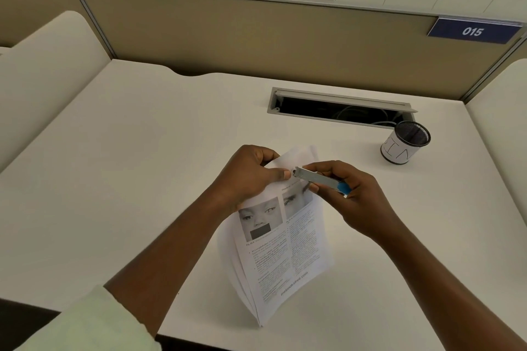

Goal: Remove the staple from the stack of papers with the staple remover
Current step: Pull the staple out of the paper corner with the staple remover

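A stack of printed papers (288,248) with text and greyscale pictures is lifted off the white desk, its lower corner near the desk's front edge. My left hand (251,174) pinches the stack's top corner, thumb on the front sheet. My right hand (353,196) grips a metal staple remover (319,178) with a blue end. Its metal tip touches the paper right next to my left thumb. The staple itself is too small to make out.
A black mesh pen cup (405,142) with a white paper label stands at the right. Behind it lies an open cable tray (339,107) in the desk. A beige partition (256,34) bearing a blue "015" sign (473,31) closes off the back.
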